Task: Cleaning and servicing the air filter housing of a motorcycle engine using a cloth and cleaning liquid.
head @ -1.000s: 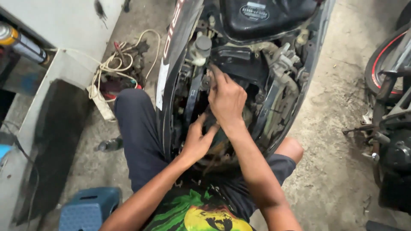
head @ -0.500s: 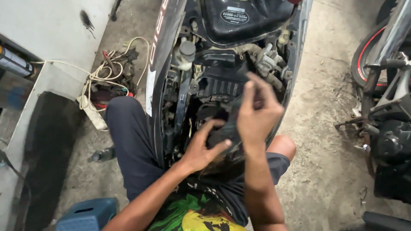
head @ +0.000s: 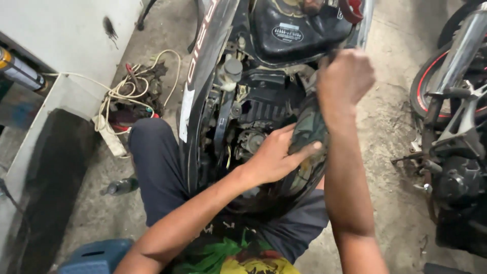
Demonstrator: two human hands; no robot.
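I see my left hand [head: 274,157] gripping the lower end of a dark greenish cloth [head: 309,129], thumb and fingers pinched on it, against the motorcycle engine [head: 253,116]. My right hand [head: 345,76] is fisted on its upper end, pulling it taut. The cloth's long axis runs up-right; open concrete floor [head: 390,152] lies to the right.

Both hands [head: 276,157] on dark cloth [head: 308,129], motorbike engine [head: 258,114].
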